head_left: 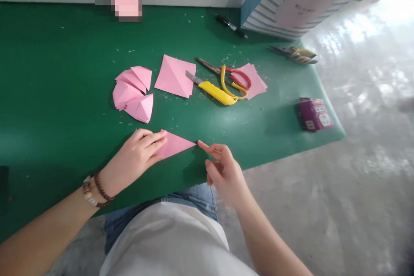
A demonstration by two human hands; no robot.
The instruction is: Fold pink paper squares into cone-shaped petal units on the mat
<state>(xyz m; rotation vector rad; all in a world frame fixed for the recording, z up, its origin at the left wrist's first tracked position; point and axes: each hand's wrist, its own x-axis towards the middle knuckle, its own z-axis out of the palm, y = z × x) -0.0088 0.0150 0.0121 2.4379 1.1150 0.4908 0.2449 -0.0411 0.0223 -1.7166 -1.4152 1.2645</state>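
Observation:
A folded pink paper (177, 143), shaped like a narrow kite with its point to the right, lies on the green tabletop. My left hand (137, 148) rests over its left end, fingers stretched out flat and pressing it down. At the paper's right tip is the forefinger of my right hand (221, 164), stretched out, with the other fingers curled and nothing held. Farther back lie a bunch of folded pink paper pieces (129, 90) and a creased stack of pink squares (174, 75).
Right of the squares lie a yellow utility knife (216, 92), scissors (237, 78) with red and yellow handles, and more pink paper (257, 82). Beyond are a pen (230, 26), pliers (296, 54), a purple box (315, 114) and a large striped box (300, 4).

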